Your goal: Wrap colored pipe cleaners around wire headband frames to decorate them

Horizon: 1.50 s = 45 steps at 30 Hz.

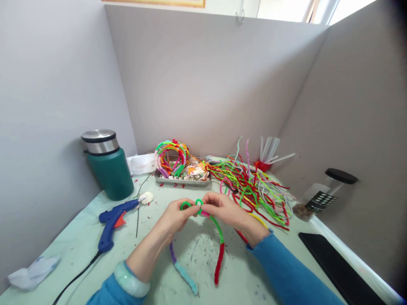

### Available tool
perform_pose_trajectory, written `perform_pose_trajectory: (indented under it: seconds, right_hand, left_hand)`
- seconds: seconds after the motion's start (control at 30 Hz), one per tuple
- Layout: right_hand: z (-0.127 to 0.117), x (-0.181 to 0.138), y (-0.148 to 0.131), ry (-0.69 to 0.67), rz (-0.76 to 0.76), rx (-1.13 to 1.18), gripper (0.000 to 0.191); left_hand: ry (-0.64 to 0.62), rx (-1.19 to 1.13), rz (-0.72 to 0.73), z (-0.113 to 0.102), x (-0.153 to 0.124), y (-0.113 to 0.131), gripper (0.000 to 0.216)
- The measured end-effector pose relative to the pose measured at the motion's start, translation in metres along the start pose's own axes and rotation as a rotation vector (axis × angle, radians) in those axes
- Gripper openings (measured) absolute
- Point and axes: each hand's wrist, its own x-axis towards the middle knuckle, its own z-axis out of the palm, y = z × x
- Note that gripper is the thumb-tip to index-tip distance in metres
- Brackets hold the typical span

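Between my two hands is a headband wound in fuzzy pipe cleaner (219, 262), its open ends hanging down toward the table. One side runs green to red, the other purple to light blue. Small green loops (185, 206) of pipe cleaner stand up at its top. My left hand (178, 214) pinches the top from the left, thumb and fingertips pressed together. From the right, my right hand (221, 206) grips the same spot beside a green loop and a bit of pink. The fingers hide part of the band's top.
At left are a blue glue gun (111, 222), a green thermos (110, 169) and a crumpled tissue (33, 273). A metal tray (182, 182) holds finished bands and small pieces. Loose pipe cleaners (254, 186) pile at right, near a jar (321, 197) and a black flat object (340, 267).
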Motion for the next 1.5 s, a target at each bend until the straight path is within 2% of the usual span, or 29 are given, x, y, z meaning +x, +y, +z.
perform_pose_trajectory:
  seconds: [0.2, 0.6, 0.87, 1.17, 1.4, 1.5]
  right_hand:
    - [0.002, 0.0, 0.007, 0.008, 0.004, -0.098, 0.014]
    - [-0.003, -0.003, 0.001, -0.071, 0.032, 0.053, 0.015]
    - [-0.001, -0.002, -0.002, 0.014, 0.04, 0.026, 0.013]
    - [-0.002, -0.004, -0.004, -0.027, 0.083, 0.169, 0.015]
    - [-0.001, -0.003, -0.005, 0.037, 0.102, 0.082, 0.014]
    - [-0.001, -0.003, -0.005, 0.037, 0.097, 0.081, 0.012]
  left_hand:
    - [0.034, -0.012, -0.053, 0.003, 0.0, 0.001, 0.03]
    - [-0.011, -0.086, -0.091, 0.0, -0.002, 0.002, 0.03]
    - [-0.027, -0.048, -0.065, 0.001, -0.005, 0.005, 0.038]
    - [-0.056, -0.15, -0.083, -0.004, 0.0, -0.003, 0.036]
    - [-0.067, -0.106, -0.077, -0.002, -0.005, 0.003, 0.043]
    - [-0.056, -0.101, -0.094, -0.002, -0.004, 0.002, 0.04]
